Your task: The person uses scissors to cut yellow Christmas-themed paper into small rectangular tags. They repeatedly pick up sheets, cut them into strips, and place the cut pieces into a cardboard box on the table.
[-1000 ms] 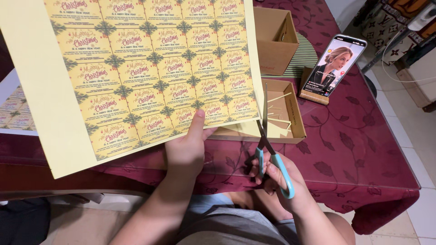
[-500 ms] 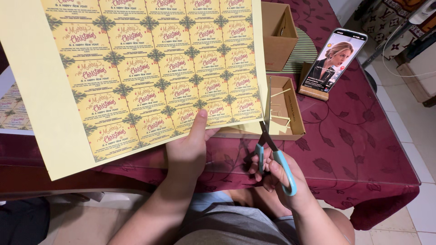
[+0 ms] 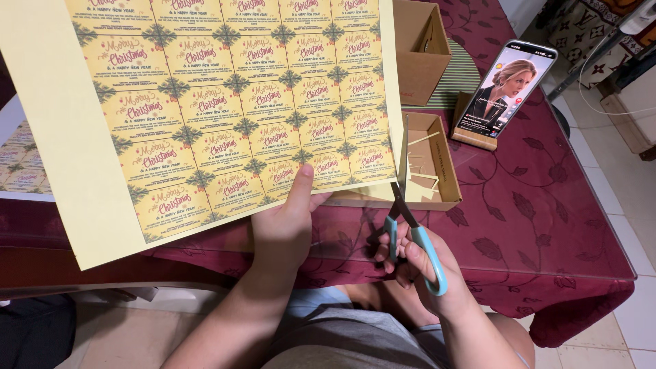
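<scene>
A table with a dark red leafy cloth [image 3: 540, 225], and two hands cutting paper over it.

The left hand [image 3: 283, 229] grips the near edge of a big yellow sheet [image 3: 205, 109] full of small printed cards, thumb on top, holding it up over the left side of the table. The right hand [image 3: 420, 263] has its fingers closed through the blue handles of the scissors [image 3: 406, 219]; the blades are almost closed along the sheet's right edge. Just behind them sits a flat brown box [image 3: 447, 174] with paper strips. Farther off stand a taller brown box [image 3: 420, 48] and, to the right, a phone [image 3: 506, 85] on a wooden stand.
</scene>
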